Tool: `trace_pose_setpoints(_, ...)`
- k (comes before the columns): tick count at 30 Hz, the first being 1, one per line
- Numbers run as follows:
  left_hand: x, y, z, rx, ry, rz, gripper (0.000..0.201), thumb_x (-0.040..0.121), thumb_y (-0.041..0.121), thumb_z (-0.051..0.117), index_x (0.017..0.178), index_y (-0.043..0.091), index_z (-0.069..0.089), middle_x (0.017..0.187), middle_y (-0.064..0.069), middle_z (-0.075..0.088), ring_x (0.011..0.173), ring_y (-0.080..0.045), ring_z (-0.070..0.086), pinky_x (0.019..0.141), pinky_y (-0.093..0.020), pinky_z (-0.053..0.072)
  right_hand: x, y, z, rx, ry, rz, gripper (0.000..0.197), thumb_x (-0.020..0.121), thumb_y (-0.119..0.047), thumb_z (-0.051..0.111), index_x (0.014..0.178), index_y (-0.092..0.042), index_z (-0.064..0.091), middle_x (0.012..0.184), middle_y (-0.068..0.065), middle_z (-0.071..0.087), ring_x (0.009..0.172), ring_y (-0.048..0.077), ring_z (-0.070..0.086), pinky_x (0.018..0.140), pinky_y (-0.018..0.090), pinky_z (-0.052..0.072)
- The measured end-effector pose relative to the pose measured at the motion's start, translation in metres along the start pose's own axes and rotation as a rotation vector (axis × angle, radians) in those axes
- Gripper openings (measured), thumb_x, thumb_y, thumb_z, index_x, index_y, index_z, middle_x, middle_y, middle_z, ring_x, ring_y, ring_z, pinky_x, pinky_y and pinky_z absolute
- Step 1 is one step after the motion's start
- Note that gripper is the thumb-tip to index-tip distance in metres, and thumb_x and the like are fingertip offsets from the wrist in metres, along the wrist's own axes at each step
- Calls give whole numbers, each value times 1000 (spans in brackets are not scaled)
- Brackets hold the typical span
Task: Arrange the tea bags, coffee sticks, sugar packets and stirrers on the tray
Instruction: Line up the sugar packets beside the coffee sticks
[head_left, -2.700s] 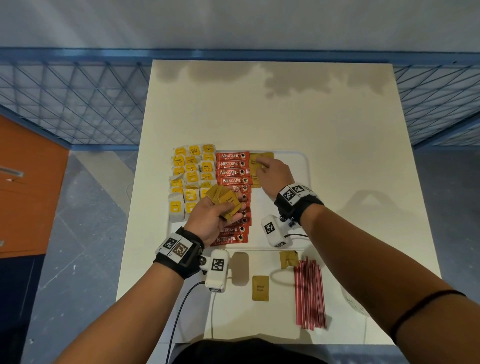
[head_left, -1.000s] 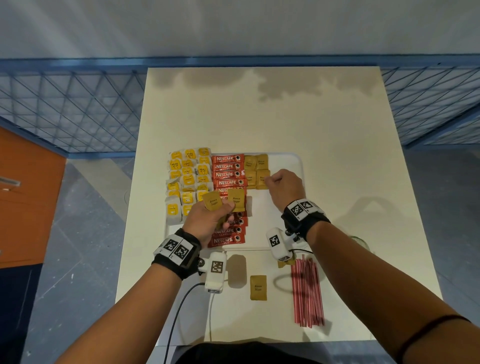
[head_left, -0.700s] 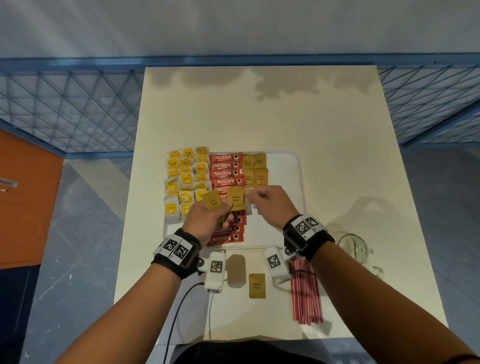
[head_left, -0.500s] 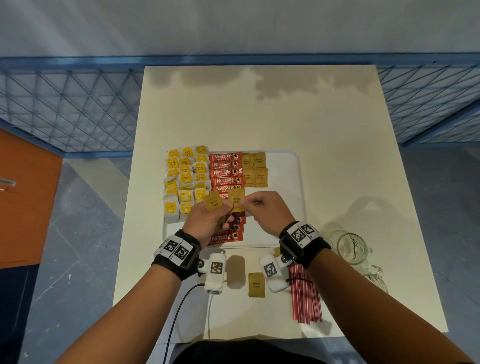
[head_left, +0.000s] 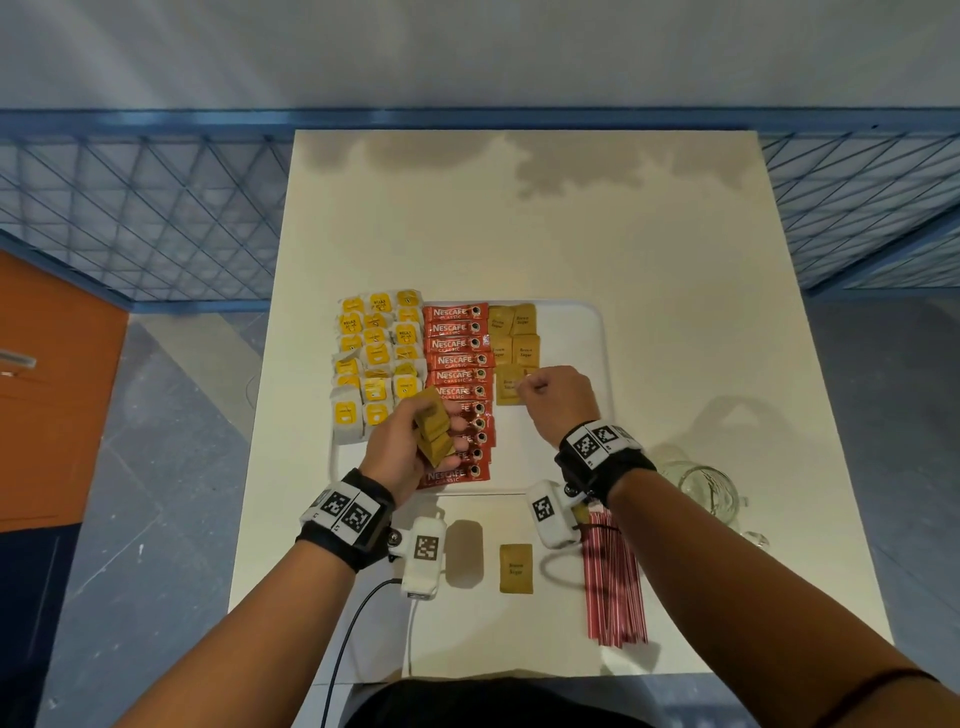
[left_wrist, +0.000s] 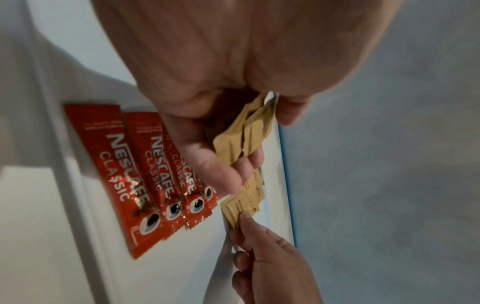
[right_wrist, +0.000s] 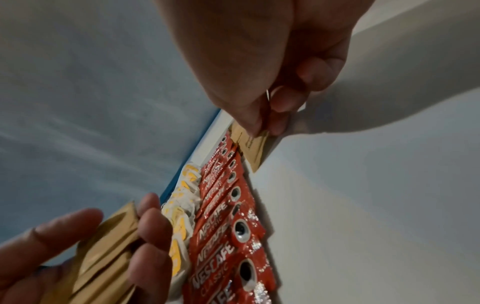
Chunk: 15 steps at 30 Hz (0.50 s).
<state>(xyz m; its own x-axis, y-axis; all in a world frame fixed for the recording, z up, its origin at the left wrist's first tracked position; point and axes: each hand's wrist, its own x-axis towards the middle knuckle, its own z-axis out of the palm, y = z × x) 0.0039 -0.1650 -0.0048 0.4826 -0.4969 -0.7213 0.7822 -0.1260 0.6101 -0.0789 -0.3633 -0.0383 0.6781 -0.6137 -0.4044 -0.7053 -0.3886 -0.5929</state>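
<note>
While the left hand (head_left: 402, 441) grips a fanned stack of flat tan paper sugar packets (head_left: 432, 428), the right hand (head_left: 558, 397) pinches one tan packet (head_left: 508, 384) against the white tray (head_left: 592, 332).

On the tray (head_left: 597, 332), tea bags (head_left: 376, 358) lie left of coffee sticks (head_left: 457, 358), sugar packets (head_left: 514, 338) right.

This looks like a staged recording or test space rather than a home. A plain white counter (head_left: 519, 249) stands against blue wire-mesh fencing (head_left: 145, 218) across the upper frame, on a grey concrete floor (head_left: 156, 493), with an orange cabinet (head_left: 47, 389) at left.
</note>
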Motion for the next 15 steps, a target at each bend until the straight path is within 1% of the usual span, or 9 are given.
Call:
trace_pose_setpoints(2,1,-1,-3,-15,-12,2,39,101,30,38,108,5,68,93,-15,68,74,-28,65,58,-32,54,2,-1,2,-13,2,3,47,97,-31,63,55,-11,56,69,1,72,71,19,71,62,34,58)
trace_pose_setpoints(4,1,-2,-3,11,-4,8,40,102,26,34,110,5,67,95,-16,68,74,-27,66,57,-31,54,3,-2,3,-26,-6,9,51,96,-33,64,51,-14,48,62,3,67,69,24,72,62,36,59)
trace_pose_setpoints(6,1,-2,-2,42,-1,11,39,105,23,33,113,5,66,95,-16,68,74,-27,65,56,-30,54,2,-4,4,-37,-16,17,50,96,-34,64,53,-15,50,61,4,66,67,27,70,61,36,58)
trace_pose_setpoints(9,1,-3,-3,95,-14,16,38,109,24,34,117,4,65,97,-15,70,77,-27,66,57,-31,54,3,-6,4,-54,-15,25,45,96,-35,64,59,-12,55,64,8,65,68,30,68,64,38,58)
trace_pose_setpoints(13,2,-5,-6,162,-40,33,32,109,23,41,109,3,66,95,-16,71,75,-26,64,55,-29,52,2,-9,4,-60,-22,37,39,95,-36,64,63,-15,54,71,9,67,71,28,68,69,40,60)
trace_pose_setpoints(15,4,-6,-7,225,-19,46,30,107,24,48,104,4,69,89,-18,70,70,-28,61,54,-28,51,1,-11,3,-60,-22,40,38,95,-38,65,65,-16,54,72,9,68,72,27,68,71,41,60)
